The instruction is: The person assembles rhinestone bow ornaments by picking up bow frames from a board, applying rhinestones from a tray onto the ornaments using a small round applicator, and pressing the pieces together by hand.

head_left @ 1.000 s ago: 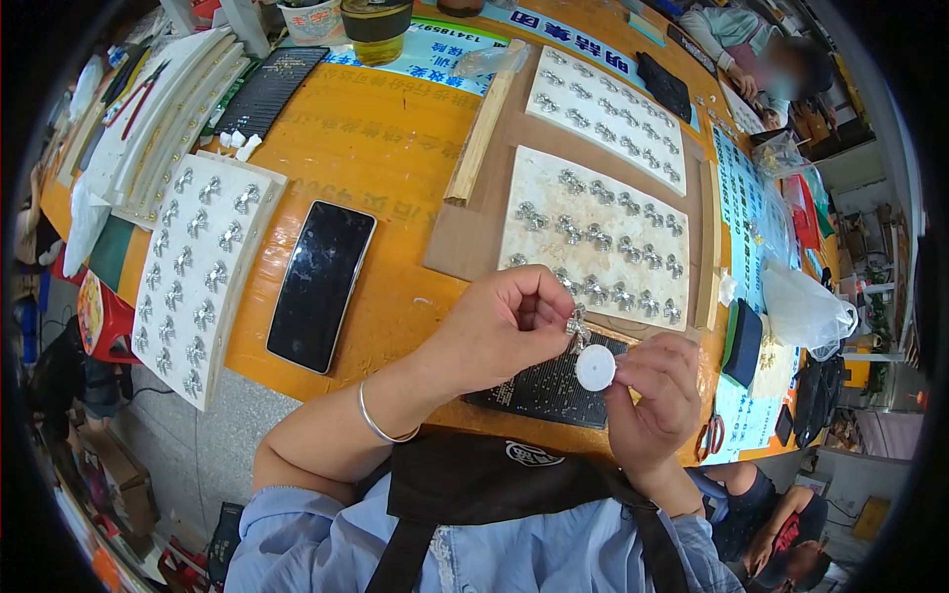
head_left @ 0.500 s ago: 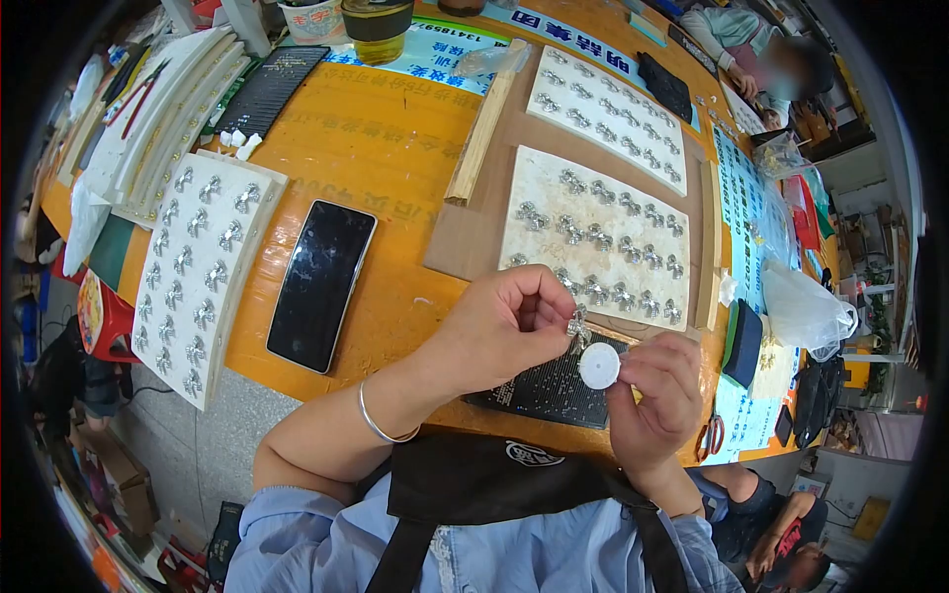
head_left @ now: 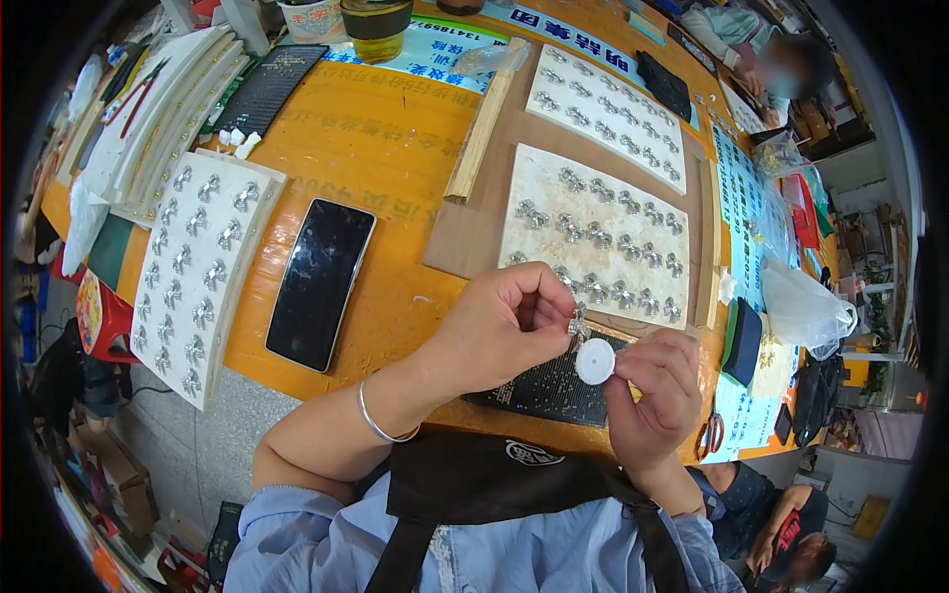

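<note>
My left hand (head_left: 524, 321) is closed, thumb and forefinger pinching a small silver bow-shaped ornament (head_left: 578, 323). In my right hand (head_left: 657, 390) a white round disc (head_left: 595, 363) is gripped by its edge, close beside the ornament; whether the two touch I cannot tell. A bit of something yellow shows between the right fingers. Under both hands lies a black ridged tray (head_left: 539, 393) scattered with tiny shiny specks. Just beyond, a white board (head_left: 554, 203) carries rows of similar silver ornaments.
Another board of ornaments (head_left: 603, 89) lies farther back between wooden strips (head_left: 486, 124). To the left are a phone (head_left: 321, 285), a stacked ornament board (head_left: 203, 272) and pliers (head_left: 143, 99). Red-handled scissors (head_left: 710, 435) lie at right. Other people (head_left: 727, 44) sit around the table.
The white disc and my right fingers have shifted slightly left, toward the ornament. My left hand has barely moved and keeps its pinch.
</note>
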The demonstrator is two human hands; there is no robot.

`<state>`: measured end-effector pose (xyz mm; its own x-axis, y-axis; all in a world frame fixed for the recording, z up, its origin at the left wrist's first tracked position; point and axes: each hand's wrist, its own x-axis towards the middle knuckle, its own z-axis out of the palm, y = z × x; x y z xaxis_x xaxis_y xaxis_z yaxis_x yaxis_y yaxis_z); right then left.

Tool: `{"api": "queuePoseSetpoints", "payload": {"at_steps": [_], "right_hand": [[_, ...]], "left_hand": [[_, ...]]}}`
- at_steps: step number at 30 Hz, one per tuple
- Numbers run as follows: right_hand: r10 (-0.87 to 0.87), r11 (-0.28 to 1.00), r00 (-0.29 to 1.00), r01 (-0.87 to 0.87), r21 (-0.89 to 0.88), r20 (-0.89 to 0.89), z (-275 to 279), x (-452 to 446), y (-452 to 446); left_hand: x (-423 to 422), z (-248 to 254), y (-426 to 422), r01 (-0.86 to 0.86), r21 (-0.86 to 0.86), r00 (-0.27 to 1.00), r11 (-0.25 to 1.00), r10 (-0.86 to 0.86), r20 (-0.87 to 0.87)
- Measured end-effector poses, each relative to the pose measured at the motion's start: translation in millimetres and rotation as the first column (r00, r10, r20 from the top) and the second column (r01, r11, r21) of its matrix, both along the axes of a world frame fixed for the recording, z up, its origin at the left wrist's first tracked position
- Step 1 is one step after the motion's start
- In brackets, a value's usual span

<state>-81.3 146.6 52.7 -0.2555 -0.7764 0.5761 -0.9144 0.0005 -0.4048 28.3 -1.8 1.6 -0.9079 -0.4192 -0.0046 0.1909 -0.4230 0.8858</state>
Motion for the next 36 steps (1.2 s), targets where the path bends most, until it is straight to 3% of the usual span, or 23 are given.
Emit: {"api": "queuePoseSetpoints", "payload": {"at_steps": [25,36], "right_hand": [[0.015,1.000,1.000,-0.015,0.011,0.014,1.0,-1.0,0.7],[-0.015,0.997,0.990,0.027,-0.077,0.143,-6.6,-5.0,1.6]], "left_hand": [[-0.9,-0.4,0.8,0.000,0.004,1.000,1.000,0.000,0.008],[-2.0,-4.6,1.4,0.083,0.107,0.996,0.991,-0.079,-0.039]]}}
